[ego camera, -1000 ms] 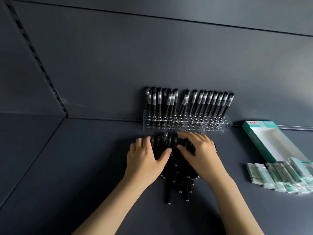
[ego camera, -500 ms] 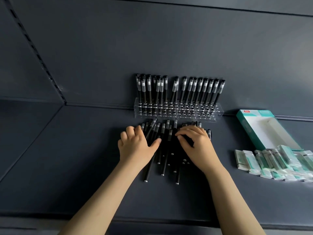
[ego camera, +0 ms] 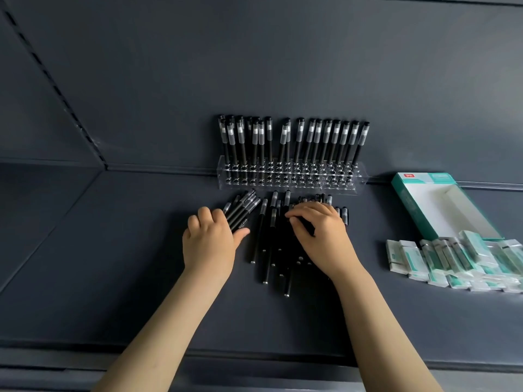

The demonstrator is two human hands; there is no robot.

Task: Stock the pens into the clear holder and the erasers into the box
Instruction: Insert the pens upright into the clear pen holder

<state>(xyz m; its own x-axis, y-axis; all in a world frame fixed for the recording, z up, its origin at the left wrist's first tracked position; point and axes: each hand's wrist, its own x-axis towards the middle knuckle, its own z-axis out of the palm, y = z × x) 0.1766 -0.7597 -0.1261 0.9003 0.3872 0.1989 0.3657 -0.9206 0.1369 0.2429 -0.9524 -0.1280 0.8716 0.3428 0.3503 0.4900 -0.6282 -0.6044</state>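
A clear holder (ego camera: 291,178) stands against the back wall with several black pens (ego camera: 297,140) upright in its rear holes. In front of it a pile of loose black pens (ego camera: 266,241) lies on the dark shelf. My left hand (ego camera: 209,241) grips a small bundle of pens (ego camera: 240,212) at the pile's left side. My right hand (ego camera: 319,236) rests over the right part of the pile, its fingers curled round some pens there. At the right lie several white and green erasers (ego camera: 452,258), in front of an open green and white box (ego camera: 441,205).
The dark shelf (ego camera: 127,264) runs left to a side wall and forward to a front edge (ego camera: 254,360). The back wall rises straight behind the holder.
My left hand has pulled a bundle of pens out to the left of the pile. The pile has spread wider. The view has tilted down a little.
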